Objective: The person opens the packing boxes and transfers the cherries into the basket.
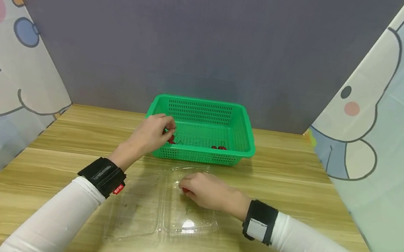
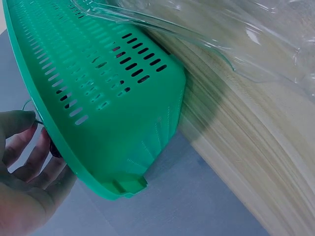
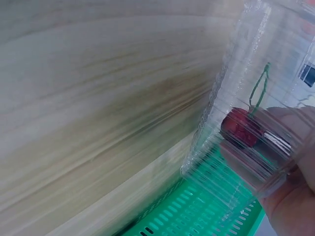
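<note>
A green plastic basket [image 1: 201, 155] stands at the back of the table, with several red cherries [image 1: 221, 147] on its floor. My left hand [image 1: 154, 131] reaches over its left front corner. In the left wrist view, thumb and fingertips pinch a thin stem at the rim, and a dark cherry [image 2: 55, 150] shows beside the fingers, partly hidden by the basket wall. Nearer me lies a clear plastic clamshell box [image 1: 185, 229], opened flat. My right hand [image 1: 204, 189] is over its right half, holding a red cherry [image 3: 241, 128] with a green forked stem, seen through the clear wall.
The box's other half [image 1: 138, 213] lies to the left, below my left forearm. Behind the basket rises a grey wall [image 1: 214, 48]. Cartoon-printed cloths flank the wooden table [image 1: 277, 173] on both sides.
</note>
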Demonstrator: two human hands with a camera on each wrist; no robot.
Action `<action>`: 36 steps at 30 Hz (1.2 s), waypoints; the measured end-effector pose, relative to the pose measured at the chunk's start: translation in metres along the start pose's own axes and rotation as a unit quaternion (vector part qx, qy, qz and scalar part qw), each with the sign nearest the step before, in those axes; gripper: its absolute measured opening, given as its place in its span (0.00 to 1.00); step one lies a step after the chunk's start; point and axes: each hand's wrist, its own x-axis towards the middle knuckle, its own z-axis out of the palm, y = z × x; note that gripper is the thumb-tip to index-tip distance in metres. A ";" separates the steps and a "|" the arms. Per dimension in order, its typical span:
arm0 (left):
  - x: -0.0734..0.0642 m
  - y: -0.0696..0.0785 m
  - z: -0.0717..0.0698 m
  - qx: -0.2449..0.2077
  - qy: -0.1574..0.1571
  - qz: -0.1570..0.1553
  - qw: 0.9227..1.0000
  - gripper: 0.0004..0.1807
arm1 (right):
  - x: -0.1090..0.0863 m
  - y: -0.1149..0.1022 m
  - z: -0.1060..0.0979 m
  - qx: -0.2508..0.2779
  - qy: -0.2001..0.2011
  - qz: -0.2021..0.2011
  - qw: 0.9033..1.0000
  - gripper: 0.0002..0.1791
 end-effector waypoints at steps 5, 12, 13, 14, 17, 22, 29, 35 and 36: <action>-0.001 -0.004 0.002 -0.005 -0.004 -0.013 1.000 0.03 | -0.001 -0.002 0.000 0.001 0.004 -0.002 1.000 0.07; -0.002 -0.007 0.003 -0.003 -0.012 -0.018 1.000 0.03 | -0.005 -0.002 0.001 0.010 0.010 -0.008 1.000 0.05; -0.003 -0.008 0.003 -0.003 -0.014 -0.019 1.000 0.03 | -0.006 -0.002 0.001 0.013 0.011 -0.009 1.000 0.05; -0.003 -0.008 0.003 -0.002 -0.015 -0.019 1.000 0.02 | -0.006 -0.002 0.000 0.016 0.012 -0.009 1.000 0.05; -0.005 -0.008 0.004 0.001 -0.017 -0.018 1.000 0.02 | -0.007 -0.002 0.000 0.030 0.015 -0.009 0.999 0.06; -0.007 -0.007 0.005 0.003 -0.014 -0.020 1.000 0.02 | -0.008 0.000 -0.002 0.045 0.022 -0.012 0.999 0.06; -0.007 -0.008 0.005 0.010 -0.019 -0.030 0.999 0.03 | -0.008 0.002 -0.006 0.052 0.032 -0.016 0.998 0.06; -0.008 -0.009 0.005 0.006 -0.018 -0.033 0.999 0.04 | -0.010 0.003 -0.011 0.046 0.052 -0.023 0.997 0.06; -0.009 -0.010 0.005 0.006 -0.018 -0.032 0.999 0.04 | -0.010 0.003 -0.012 0.046 0.055 -0.024 0.997 0.06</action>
